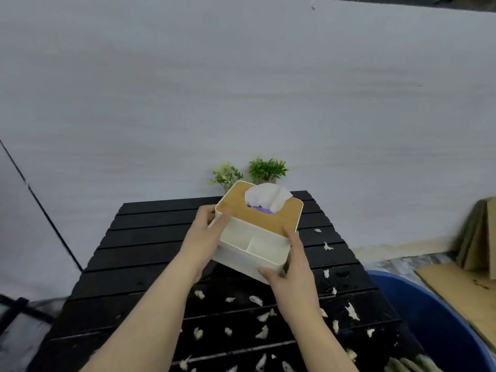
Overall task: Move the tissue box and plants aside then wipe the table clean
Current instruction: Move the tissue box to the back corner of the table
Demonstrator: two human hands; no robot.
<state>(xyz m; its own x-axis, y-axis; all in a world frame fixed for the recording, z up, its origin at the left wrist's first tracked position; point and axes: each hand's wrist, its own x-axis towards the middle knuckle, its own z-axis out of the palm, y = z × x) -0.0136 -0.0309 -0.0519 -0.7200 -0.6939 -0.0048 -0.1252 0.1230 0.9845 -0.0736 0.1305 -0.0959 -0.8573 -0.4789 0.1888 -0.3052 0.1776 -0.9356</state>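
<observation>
White paper scraps (261,315) litter the black slatted table (150,253); two plants (249,171) stand at its far edge.

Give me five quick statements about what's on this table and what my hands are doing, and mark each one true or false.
1. Both hands hold the tissue box: the left hand at its left side, the right hand at its near right corner. True.
2. The box lid is black. False: it is wood-coloured.
3. Two small plants stand at the far edge of the table. True.
4. The tabletop is already wiped clean. False: white scraps litter it.
5. A red tub sits right of the table. False: the tub is blue.
</observation>
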